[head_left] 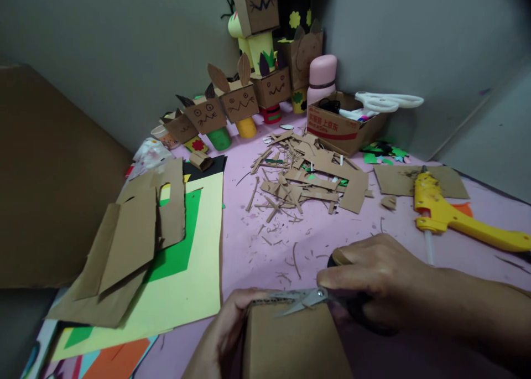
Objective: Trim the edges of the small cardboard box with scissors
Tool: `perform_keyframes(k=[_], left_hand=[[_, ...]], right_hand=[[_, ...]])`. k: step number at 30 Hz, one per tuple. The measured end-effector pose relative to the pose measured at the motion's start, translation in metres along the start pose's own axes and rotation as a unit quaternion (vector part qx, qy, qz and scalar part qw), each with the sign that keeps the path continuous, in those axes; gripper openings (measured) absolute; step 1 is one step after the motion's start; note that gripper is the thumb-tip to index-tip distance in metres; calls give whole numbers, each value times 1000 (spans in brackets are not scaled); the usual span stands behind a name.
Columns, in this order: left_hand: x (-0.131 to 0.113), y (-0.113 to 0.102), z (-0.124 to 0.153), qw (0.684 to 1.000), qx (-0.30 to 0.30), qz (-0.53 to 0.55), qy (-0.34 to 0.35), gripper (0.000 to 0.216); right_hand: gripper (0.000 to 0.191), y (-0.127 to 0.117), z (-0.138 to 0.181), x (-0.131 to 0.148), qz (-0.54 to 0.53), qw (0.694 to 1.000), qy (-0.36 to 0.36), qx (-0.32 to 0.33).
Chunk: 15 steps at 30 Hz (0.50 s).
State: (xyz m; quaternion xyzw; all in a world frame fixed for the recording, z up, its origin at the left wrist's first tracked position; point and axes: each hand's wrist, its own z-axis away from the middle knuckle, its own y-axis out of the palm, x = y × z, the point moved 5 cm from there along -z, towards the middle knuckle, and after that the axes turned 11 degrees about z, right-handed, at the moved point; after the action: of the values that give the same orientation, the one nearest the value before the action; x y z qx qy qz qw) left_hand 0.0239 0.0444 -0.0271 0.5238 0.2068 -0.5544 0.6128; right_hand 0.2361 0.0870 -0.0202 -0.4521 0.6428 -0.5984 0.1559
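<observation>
A brown cardboard box (292, 343) is close in front of me at the bottom of the view. My left hand (228, 326) grips its left side, with the fingers along the upper left corner. In my right hand (369, 271) are black-handled scissors (320, 295), the hand closed round the loops. Their blades are spread apart at the far top edge of the box, one lying over the top face. A thin cardboard sliver (307, 300) shows by the blades. The lower part of the box falls outside the view.
Cardboard scraps (307, 174) are heaped mid-table. Cardboard sheets (128, 240) and coloured paper (203, 290) lie left. A yellow glue gun (431, 202) rests right. Cardboard animal figures (236, 102), a pink bottle (322, 77) and a small box (336, 125) with white scissors (388, 100) stand behind.
</observation>
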Motion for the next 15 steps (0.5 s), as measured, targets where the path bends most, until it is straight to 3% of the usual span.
perform_keyframes(k=[3,9,15], left_hand=[[-4,2,-1,1000,9,-17,16,32],[20,-10,-6,1000,-5,1,-24,43],[6,15,-5,997,-13,-56,-44,31]], right_hand=[[17,0,0,0,4,1000,-3,-12],[26,1,0,-1,-2,1000,2,-11],[29,0,-1,1,-21,999,27,39]])
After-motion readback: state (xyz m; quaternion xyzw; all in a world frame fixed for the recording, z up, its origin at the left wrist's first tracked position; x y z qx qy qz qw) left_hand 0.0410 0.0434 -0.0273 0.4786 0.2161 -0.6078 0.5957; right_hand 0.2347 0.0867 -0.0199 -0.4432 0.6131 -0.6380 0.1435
